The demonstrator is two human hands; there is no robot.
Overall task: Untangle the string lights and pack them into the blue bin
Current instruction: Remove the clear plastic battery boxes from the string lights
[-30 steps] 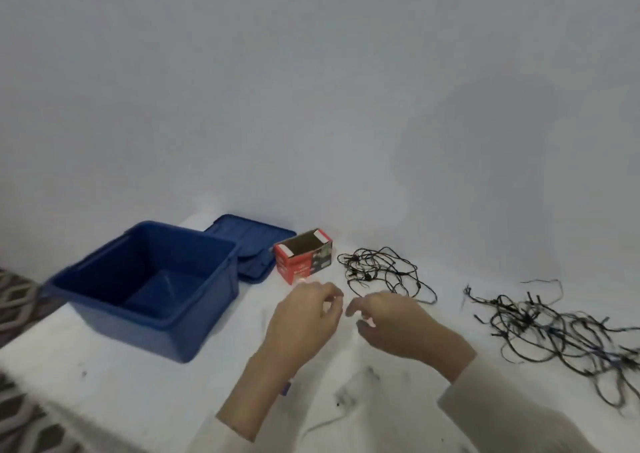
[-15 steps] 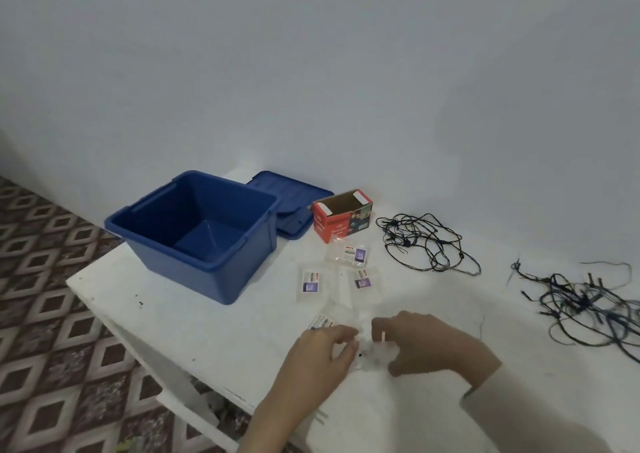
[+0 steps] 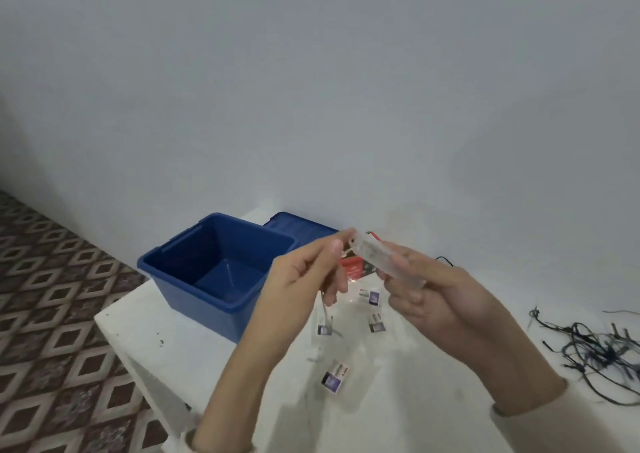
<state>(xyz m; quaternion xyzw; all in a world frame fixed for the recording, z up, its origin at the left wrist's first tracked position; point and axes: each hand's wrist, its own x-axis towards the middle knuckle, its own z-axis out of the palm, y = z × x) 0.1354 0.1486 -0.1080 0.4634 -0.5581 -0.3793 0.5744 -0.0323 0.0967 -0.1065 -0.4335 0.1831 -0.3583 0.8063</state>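
The open blue bin (image 3: 180, 269) stands at the table's left end. My right hand (image 3: 429, 293) holds a clear plastic packet (image 3: 384, 260) raised above the table, and my left hand (image 3: 304, 276) pinches the packet's upper end with thumb and forefinger. A tangle of dark string lights (image 3: 595, 352) lies on the table at the right edge of the view. A second strand (image 3: 446, 261) shows just past my right hand, mostly hidden.
The bin's blue lid (image 3: 298, 225) lies behind it. A red carton (image 3: 353, 267) sits half hidden behind my hands. Several small clear packets with labels (image 3: 334, 380) lie on the white table (image 3: 166, 341). Patterned floor lies to the left.
Both hands rose from the table surface, lifting a clear packet up in front of the red carton. The view shifted so the bin sits nearer the middle.
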